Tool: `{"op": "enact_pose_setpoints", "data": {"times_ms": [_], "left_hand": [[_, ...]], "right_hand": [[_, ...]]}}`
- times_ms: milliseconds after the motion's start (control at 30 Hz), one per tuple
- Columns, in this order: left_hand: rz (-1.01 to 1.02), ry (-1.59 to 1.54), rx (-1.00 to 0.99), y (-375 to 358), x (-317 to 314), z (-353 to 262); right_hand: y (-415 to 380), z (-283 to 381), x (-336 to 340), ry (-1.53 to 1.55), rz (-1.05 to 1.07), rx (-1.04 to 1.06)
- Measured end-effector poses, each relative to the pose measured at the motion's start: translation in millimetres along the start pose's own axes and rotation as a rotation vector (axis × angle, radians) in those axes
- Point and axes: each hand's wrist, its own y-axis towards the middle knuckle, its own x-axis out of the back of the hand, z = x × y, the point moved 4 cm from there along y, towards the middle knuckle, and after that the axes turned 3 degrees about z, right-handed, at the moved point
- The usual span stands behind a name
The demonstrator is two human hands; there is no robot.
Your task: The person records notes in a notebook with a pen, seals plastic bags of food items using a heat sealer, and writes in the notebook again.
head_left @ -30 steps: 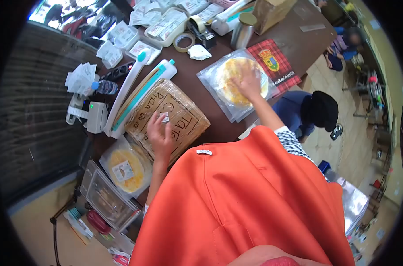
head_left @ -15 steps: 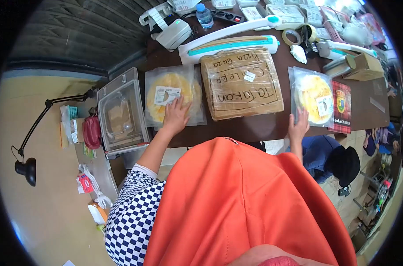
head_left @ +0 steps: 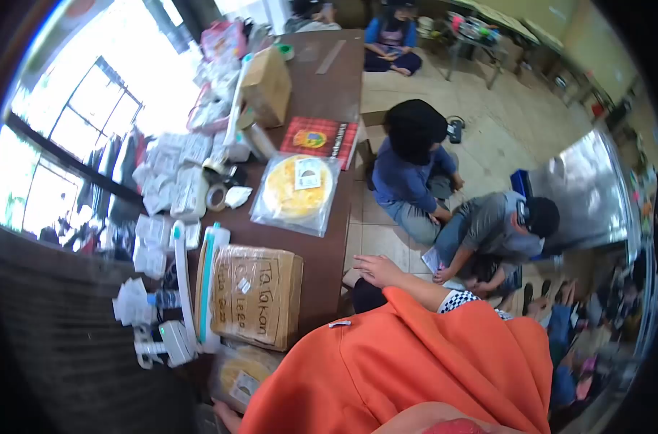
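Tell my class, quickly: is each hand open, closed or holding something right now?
Left hand: by the nearer bagged yellow disc, partly hidden; grip cannot be told.
Right hand: open, nothing seen in it, beyond the table edge.

The dark brown wooden tabletop (head_left: 319, 258) has a bare strip between the brown taped cardboard box (head_left: 258, 296) and the clear plastic packet of round yellow flatbread (head_left: 296, 193). Beyond the box, a long white-and-teal plastic sealer (head_left: 211, 286) stands in the way; white packets (head_left: 171, 181) crowd the far side.
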Motion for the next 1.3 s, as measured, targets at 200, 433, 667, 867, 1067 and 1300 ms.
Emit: {"op": "enact_pose_setpoints", "data": {"times_ms": [200, 433, 667, 867, 1067, 1300], "left_hand": [[0.043, -0.103, -0.197, 14.4, 9.7, -24.4], [0.121, -0.257, -0.333, -1.1, 7.6, -43.0], [0.401, -0.548, -0.543, -42.6, -108.4, -146.7], [0.542, -0.788, -0.658, -76.8, -148.2, -210.7], [0.681, -0.956, -0.746, -98.6, -160.4, -257.6], [0.900, -1.134, -0.836, -140.2, -176.2, -320.2]], "right_hand": [[-10.2, -4.2, 6.5, 0.050, -0.058, 0.063], [8.4, 42.0, 11.2, 0.280, 0.116, 0.071], [34.1, 146.6, 30.9, 0.602, 0.233, 0.334], [29.9, 193.4, 68.5, 0.846, -0.019, 0.489], [31.1, 145.1, 124.8, 1.089, -0.171, 0.235], [21.5, 140.7, 202.6, 1.083, -0.432, 0.175]]}}
